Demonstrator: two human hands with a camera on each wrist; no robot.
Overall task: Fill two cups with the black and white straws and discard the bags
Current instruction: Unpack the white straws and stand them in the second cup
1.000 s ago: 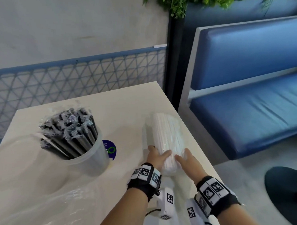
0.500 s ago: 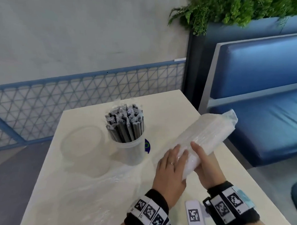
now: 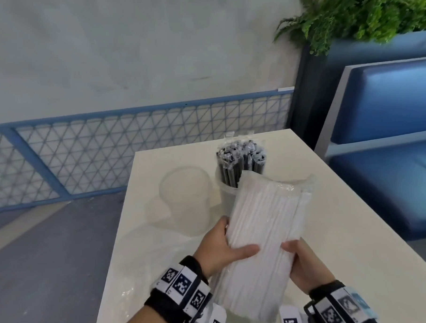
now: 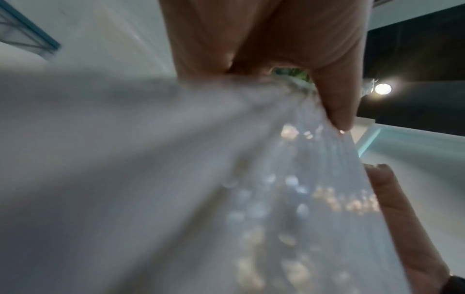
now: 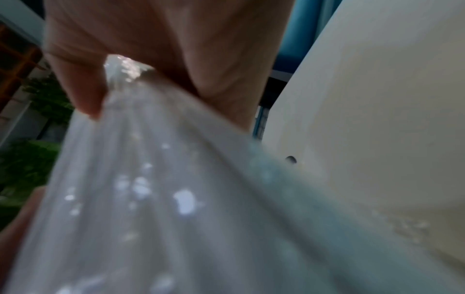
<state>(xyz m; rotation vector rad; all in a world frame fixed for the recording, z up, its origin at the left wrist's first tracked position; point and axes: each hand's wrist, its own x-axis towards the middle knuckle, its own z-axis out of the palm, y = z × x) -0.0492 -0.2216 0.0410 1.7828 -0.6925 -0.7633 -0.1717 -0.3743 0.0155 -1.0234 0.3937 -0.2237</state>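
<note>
Plainly, both hands hold one bag of white straws [image 3: 264,234] above the near part of the surface [image 3: 356,228]. The left hand [image 3: 220,249] wraps the bag's left edge, thumb laid across the front and the fingers hidden behind. The right hand [image 3: 306,264] takes the right edge lower down, thumb on the front, fingers curled beneath. The bag tilts with its sealed top toward 1 o'clock and its bottom end toward the person.

In the left wrist view the bag [image 4: 226,179] fills most of the picture, blurred, with a thumb [image 4: 334,95] pressed on its plastic. The right wrist view shows the same bag [image 5: 151,199] pinched under a thumb [image 5: 83,93], with the surface [image 5: 377,99] pale at 3 o'clock.

Beyond the bag, at 12 o'clock, a clear cup [image 3: 227,197] stands full of black straws [image 3: 241,162], each in its own wrapper; the bag's top covers part of this cup. Just beside it at 9 o'clock stands an empty clear cup [image 3: 186,199]. A loose clear plastic bag [image 3: 148,262] lies flat on the surface at 9 o'clock of the left hand.

A blue bench [image 3: 389,141] runs along at 3 o'clock, a green plant [image 3: 361,13] above it at 1 o'clock. A blue mesh fence [image 3: 133,145] and a grey wall [image 3: 129,47] stand behind the surface.
</note>
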